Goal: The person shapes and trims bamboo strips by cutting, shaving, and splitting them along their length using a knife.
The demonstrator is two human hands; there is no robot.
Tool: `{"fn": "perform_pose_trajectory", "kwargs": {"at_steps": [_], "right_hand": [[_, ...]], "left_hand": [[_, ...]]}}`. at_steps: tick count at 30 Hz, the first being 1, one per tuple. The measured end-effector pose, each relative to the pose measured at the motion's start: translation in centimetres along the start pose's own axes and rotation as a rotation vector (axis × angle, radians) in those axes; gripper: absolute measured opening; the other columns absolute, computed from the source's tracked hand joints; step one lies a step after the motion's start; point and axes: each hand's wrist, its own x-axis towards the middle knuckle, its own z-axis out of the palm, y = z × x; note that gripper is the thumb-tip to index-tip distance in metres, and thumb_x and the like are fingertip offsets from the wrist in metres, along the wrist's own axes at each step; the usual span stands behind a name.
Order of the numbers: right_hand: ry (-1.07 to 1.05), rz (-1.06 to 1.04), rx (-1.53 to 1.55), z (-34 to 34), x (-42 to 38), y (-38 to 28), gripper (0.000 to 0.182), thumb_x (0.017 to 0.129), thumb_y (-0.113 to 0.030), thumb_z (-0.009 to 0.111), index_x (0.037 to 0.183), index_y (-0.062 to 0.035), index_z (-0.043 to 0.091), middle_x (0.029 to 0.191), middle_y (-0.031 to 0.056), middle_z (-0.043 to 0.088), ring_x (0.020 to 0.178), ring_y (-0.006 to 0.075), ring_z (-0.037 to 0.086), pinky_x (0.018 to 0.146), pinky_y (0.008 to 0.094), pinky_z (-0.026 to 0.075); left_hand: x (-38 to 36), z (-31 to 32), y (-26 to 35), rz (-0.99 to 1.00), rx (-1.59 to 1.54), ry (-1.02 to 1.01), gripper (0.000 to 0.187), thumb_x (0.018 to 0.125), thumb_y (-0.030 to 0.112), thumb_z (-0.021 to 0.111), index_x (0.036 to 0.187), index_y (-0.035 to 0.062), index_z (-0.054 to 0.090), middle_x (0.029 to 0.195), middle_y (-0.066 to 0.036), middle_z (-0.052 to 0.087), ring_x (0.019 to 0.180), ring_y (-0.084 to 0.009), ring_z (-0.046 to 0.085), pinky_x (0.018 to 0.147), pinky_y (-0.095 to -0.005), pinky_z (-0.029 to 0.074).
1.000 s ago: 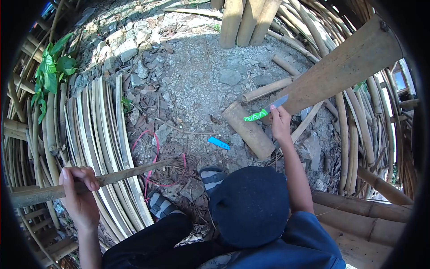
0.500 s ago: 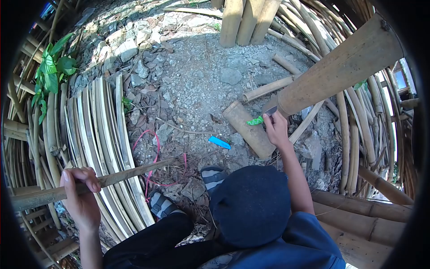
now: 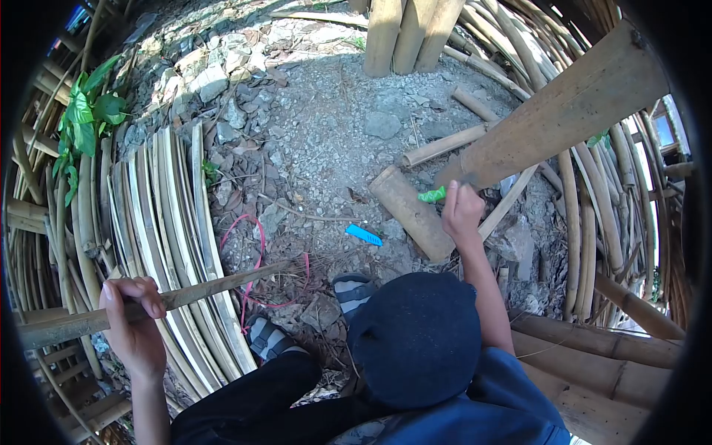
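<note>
On the left, my left hand [image 3: 133, 322] is closed round a long bamboo strip [image 3: 215, 288], which slants from the left edge toward the middle. My right hand [image 3: 463, 211] grips a small green-handled knife [image 3: 432, 194]; the handle's end sticks out to the left of the fingers, and the blade is mostly lost against the bamboo behind. Right beside that hand stands the lower end of a thick bamboo post [image 3: 549, 111]. A short bamboo log [image 3: 412, 213] lies on the ground just left of the hand.
A blue cutter-like tool [image 3: 363, 235] and a pink plastic strap [image 3: 261, 252] lie on the gravel. Split bamboo slats [image 3: 170, 245] are stacked at left. More bamboo poles [image 3: 593, 215] line the right side. A dark cap [image 3: 415, 341] fills the lower middle.
My right hand has moved slightly down and right, and the knife has turned in it, showing less of its handle. The left hand and bamboo strip stay put.
</note>
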Motion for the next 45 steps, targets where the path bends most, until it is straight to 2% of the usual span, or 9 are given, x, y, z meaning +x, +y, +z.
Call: {"fn": "perform_pose_trajectory", "kwargs": {"at_steps": [8,9,12,17,28,32,34,39,45], "right_hand": [[0.005,0.0,-0.068,-0.5,0.9,0.3,0.023,0.087,-0.007,0.055,0.065,-0.0022,0.049,0.054,0.014,0.047,0.045,0.0328,0.049,0.045,0.0433,0.039],[-0.184,-0.106,-0.098,1.9,-1.3,1.4,0.024,0.087,-0.009,0.055,0.065,-0.0028,0.05,0.057,0.0154,0.051,0.047,0.0324,0.053,0.046,0.0426,0.042],[-0.231,-0.08,-0.112,1.8,-2.6,1.5,0.025,0.086,-0.011,0.056,0.063,-0.0035,0.05,0.059,0.0165,0.054,0.05,0.0329,0.056,0.049,0.0429,0.045],[-0.035,0.357,0.213,-2.9,1.9,0.5,0.035,0.093,-0.013,0.05,0.062,0.003,0.047,0.057,0.0209,0.05,0.051,0.0397,0.051,0.051,0.0468,0.037],[-0.206,-0.039,0.055,-0.2,-1.2,-2.9,0.03,0.087,-0.007,0.055,0.059,-0.0011,0.048,0.053,0.0171,0.05,0.043,0.0354,0.048,0.045,0.0471,0.038],[0.01,0.025,-0.182,-1.2,-0.1,-2.4,0.031,0.088,-0.014,0.053,0.059,-0.0043,0.05,0.055,0.0141,0.054,0.046,0.0314,0.055,0.044,0.0429,0.041],[-0.258,-0.207,-0.18,0.8,-2.1,-0.5,0.031,0.088,-0.012,0.053,0.059,-0.0043,0.05,0.054,0.0134,0.053,0.045,0.0308,0.055,0.042,0.0414,0.041],[-0.073,0.174,-0.183,-3.5,2.4,-2.0,0.033,0.087,-0.016,0.055,0.057,-0.0032,0.052,0.053,0.0171,0.054,0.047,0.0337,0.055,0.047,0.0442,0.044],[-0.243,0.128,-0.015,-2.8,3.8,-2.0,0.036,0.092,-0.016,0.049,0.06,0.0003,0.052,0.056,0.0213,0.053,0.052,0.0395,0.055,0.053,0.0481,0.042]], "left_hand": [[0.1,-0.2,0.0,-0.039,-0.012,-0.001,0.038,0.102,0.032,0.034,0.081,0.004,0.05,0.058,-0.004,0.045,0.055,-0.013,0.044,0.068,-0.0283,0.04],[-0.2,-0.2,0.2,-0.034,-0.014,-0.007,0.038,0.102,0.032,0.034,0.081,0.004,0.05,0.058,-0.004,0.045,0.055,-0.013,0.044,0.068,-0.0283,0.04],[0.5,0.1,0.2,-0.028,0.001,0.027,0.039,0.102,0.033,0.034,0.081,0.0041,0.05,0.058,-0.005,0.046,0.054,-0.0132,0.045,0.069,-0.0285,0.04],[0.5,0.0,0.2,-0.065,-0.023,0.02,0.04,0.102,0.032,0.035,0.08,0.0024,0.05,0.058,-0.006,0.047,0.054,-0.0139,0.045,0.068,-0.0285,0.041],[-0.5,-0.2,0.4,-0.064,-0.026,0.017,0.04,0.102,0.032,0.036,0.079,0.002,0.049,0.058,-0.006,0.045,0.055,-0.014,0.045,0.059,-0.0276,0.04],[-0.3,-0.2,0.5,-0.063,-0.017,0.033,0.04,0.102,0.032,0.035,0.079,0.0023,0.049,0.059,-0.006,0.045,0.055,-0.0138,0.044,0.058,-0.0275,0.039],[-0.3,-0.8,0.3,-0.06,-0.031,0.024,0.039,0.102,0.032,0.035,0.08,0.0026,0.049,0.059,-0.006,0.044,0.055,-0.0138,0.044,0.058,-0.0272,0.039],[-0.1,-0.7,-0.2,-0.053,-0.054,0.007,0.038,0.102,0.033,0.035,0.082,0.004,0.049,0.059,-0.005,0.044,0.057,-0.0138,0.044,0.06,-0.0272,0.039],[0.4,-0.8,0.0,-0.066,-0.04,0.032,0.039,0.101,0.033,0.036,0.081,0.0027,0.05,0.056,-0.005,0.044,0.057,-0.0136,0.046,0.065,-0.0278,0.041]]}}
